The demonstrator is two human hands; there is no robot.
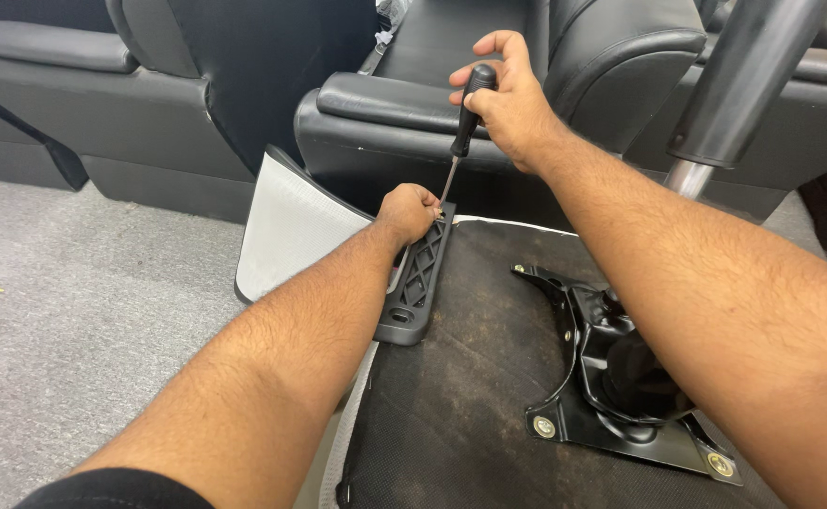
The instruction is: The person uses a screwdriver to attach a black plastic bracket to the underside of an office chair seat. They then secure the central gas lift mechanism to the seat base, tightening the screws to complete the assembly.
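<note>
My right hand (507, 99) grips the black handle of a screwdriver (463, 127), held nearly upright with its metal tip down at the far end of a black plastic armrest bracket (418, 278). My left hand (409, 212) is closed around that far end of the bracket, right beside the tip. The bracket lies along the left edge of an upturned chair seat underside (460, 377) covered in dark fabric. A black metal mounting plate (611, 377) with screws at its corners is fixed to the seat on the right, partly hidden by my right forearm.
A grey-white chair backrest panel (286, 231) leans at the seat's far left. Black padded chairs (404, 104) stand behind. A chrome and black gas-lift column (738, 90) rises at upper right. Grey carpet (74, 311) covers the floor on the left.
</note>
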